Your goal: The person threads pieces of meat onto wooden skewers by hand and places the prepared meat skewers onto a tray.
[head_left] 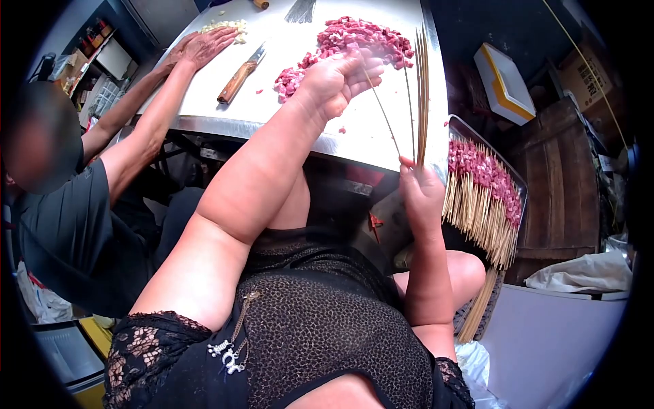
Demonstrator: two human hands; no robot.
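Observation:
My right hand (419, 191) is closed around several thin skewers (422, 102) at the near right corner of the metal table (272, 102). One skewer (383, 112) leans left, away from the bunch, its tip close to my left hand (344, 78). That left hand is palm up at the near side of a pile of raw meat pieces (364, 37), slightly blurred, with fingers apart. I cannot make out anything held in it. Smaller meat bits (289, 82) lie left of my wrist.
A wooden-handled knife (240, 78) lies on the table. At left, a co-worker's hands (204, 48) rest by pale chopped pieces (238, 28). Right of the table, a tray (521, 184) holds many meat skewers (484, 184). A white-and-yellow box (505, 82) stands behind.

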